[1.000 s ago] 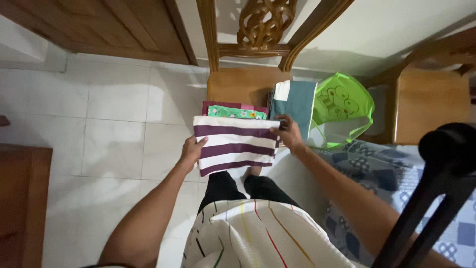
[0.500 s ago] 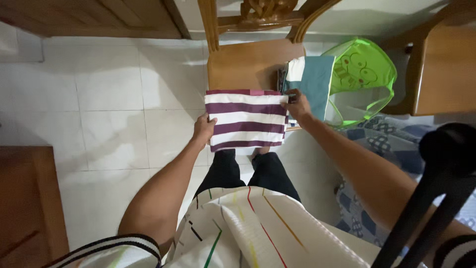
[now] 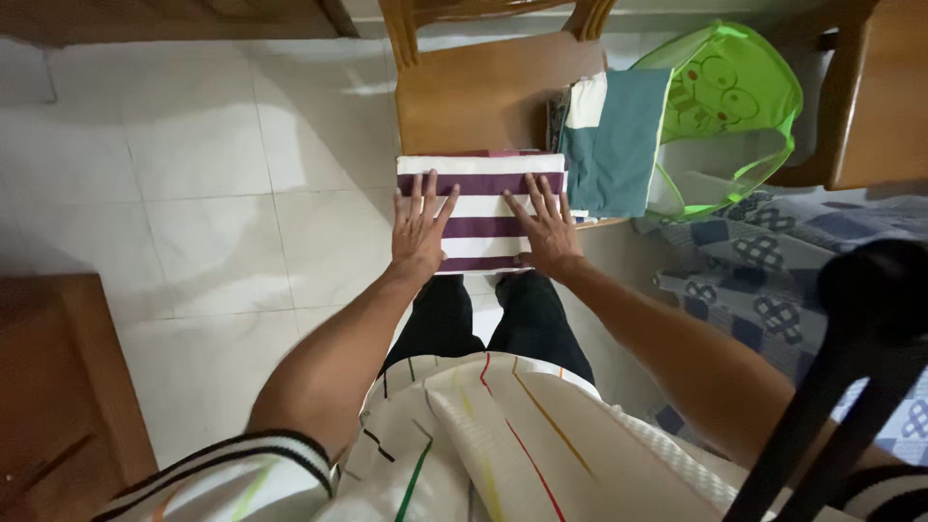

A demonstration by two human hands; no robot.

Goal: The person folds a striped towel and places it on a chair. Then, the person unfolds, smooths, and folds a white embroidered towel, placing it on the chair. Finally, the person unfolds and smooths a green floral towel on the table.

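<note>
Two hands, both flat, palms down, fingers spread; neither grip closes on anything. Left hand presses the left half of one folded purple-and-white striped cloth; right hand presses its right half. The cloth lies at the front edge of a wooden chair seat, on top of a stack whose edges barely show. Just right: one folded teal-and-cream cloth, then one green mesh bag. A second wooden chair stands far right.

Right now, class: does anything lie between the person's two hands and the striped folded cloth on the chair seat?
Nothing visible does. The left hand and right hand press flat, fingers spread, directly on the purple-and-white striped cloth lying on the wooden chair.
</note>
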